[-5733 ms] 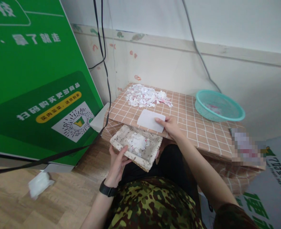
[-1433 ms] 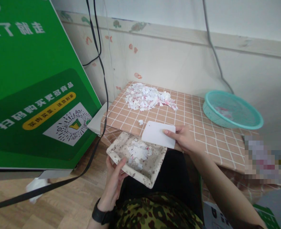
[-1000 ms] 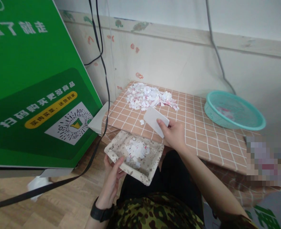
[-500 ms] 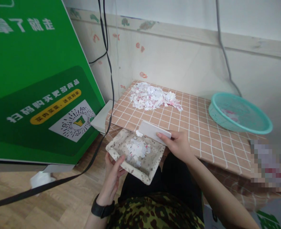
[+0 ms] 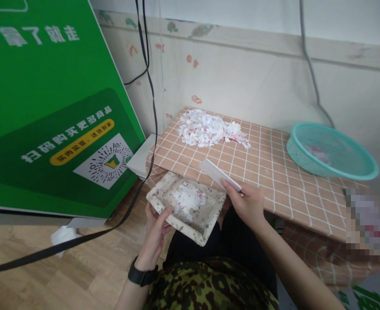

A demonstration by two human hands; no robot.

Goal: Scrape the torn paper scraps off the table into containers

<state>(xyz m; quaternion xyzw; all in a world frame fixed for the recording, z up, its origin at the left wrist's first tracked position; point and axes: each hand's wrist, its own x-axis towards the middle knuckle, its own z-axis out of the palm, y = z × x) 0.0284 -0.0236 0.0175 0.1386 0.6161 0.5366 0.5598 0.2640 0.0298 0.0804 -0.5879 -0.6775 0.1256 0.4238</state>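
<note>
My left hand (image 5: 157, 226) grips the near left side of a shallow patterned tray (image 5: 206, 215), its thumb over the rim. The tray is held just below the table's front edge, and torn paper scraps (image 5: 188, 200) lie inside it. In my right hand (image 5: 246, 200) is a flat white rectangular piece (image 5: 220, 174), pinched by its right end above the table edge; its material is unclear. Farther back on the table is a pile of white and pinkish paper scraps (image 5: 206, 128).
A checked brown cloth covers the table (image 5: 267, 172). At its right rear stands a turquoise plastic basket (image 5: 332, 150) with something pinkish in it. A green sign (image 5: 54, 99) rises at left, and a black strap (image 5: 125, 213) hangs across in front of it.
My right hand has lifted the flat white piece away from the tray, slightly right, and tilted it. A scrap clump near the tray's far rim has gone from there. The view shifted slightly.
</note>
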